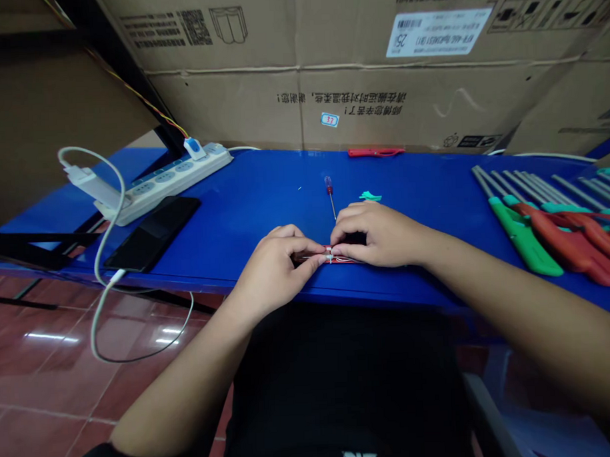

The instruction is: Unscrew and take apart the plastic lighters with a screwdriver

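Observation:
My left hand (281,266) and my right hand (378,236) meet near the front edge of the blue table (263,190). Between them lies a slim red piece (347,260) with a small white part and thin wires. The left thumb and fingers pinch its left side. My right thumb and forefinger close on it just beside them. Both palms hide much of the piece. Beyond the hands a small screwdriver (329,186) with a dark red handle points toward me, and a green scrap (370,196) lies to its right.
A white power strip (168,180) and a black phone (152,234) with a white cable are at left. Several red and green handled tools (560,233) with metal rods lie at right. A red handle piece (376,152) rests by the cardboard box (241,111) behind.

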A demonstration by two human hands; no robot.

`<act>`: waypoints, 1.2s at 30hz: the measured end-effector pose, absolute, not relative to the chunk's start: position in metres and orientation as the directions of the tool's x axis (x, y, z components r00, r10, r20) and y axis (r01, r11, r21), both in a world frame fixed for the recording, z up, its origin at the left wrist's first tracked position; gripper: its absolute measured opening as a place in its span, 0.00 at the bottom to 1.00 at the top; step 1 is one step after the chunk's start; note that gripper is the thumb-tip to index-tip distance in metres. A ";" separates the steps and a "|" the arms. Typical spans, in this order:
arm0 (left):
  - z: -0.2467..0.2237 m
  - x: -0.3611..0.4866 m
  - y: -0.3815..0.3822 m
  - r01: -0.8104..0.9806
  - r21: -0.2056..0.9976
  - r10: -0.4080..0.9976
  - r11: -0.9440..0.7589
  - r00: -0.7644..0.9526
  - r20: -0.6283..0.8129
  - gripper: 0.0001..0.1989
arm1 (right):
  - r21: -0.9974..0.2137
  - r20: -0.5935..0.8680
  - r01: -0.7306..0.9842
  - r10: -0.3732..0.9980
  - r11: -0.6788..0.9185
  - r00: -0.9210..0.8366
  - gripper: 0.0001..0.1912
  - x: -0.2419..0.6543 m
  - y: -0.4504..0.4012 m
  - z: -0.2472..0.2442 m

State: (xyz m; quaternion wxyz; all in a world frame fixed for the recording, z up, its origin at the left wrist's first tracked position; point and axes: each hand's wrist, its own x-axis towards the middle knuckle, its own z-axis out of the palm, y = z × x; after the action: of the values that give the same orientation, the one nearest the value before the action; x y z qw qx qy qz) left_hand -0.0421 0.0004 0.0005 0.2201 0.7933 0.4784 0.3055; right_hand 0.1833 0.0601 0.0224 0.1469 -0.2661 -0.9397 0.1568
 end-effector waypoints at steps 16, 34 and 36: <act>-0.001 -0.042 -0.003 0.642 0.578 0.863 -0.503 0.350 0.363 0.11 | -0.100 0.114 0.877 0.881 0.470 -0.459 0.25 0.268 0.097 0.031; 0.006 -0.027 0.011 0.527 0.602 0.785 -0.600 0.531 0.318 0.08 | -0.135 0.049 0.729 0.740 0.671 -0.671 0.13 0.210 0.016 0.056; 0.007 -0.028 0.009 0.500 0.610 0.763 -0.615 0.571 0.302 0.09 | -0.108 0.021 0.742 0.748 0.661 -0.663 0.14 0.209 0.013 0.055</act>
State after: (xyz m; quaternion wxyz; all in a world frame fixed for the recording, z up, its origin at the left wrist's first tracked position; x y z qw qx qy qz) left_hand -0.0283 0.0089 0.0074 0.2365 0.8542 0.3696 0.2788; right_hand 0.2090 0.0128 0.0555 0.0318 -0.4091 -0.9108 0.0450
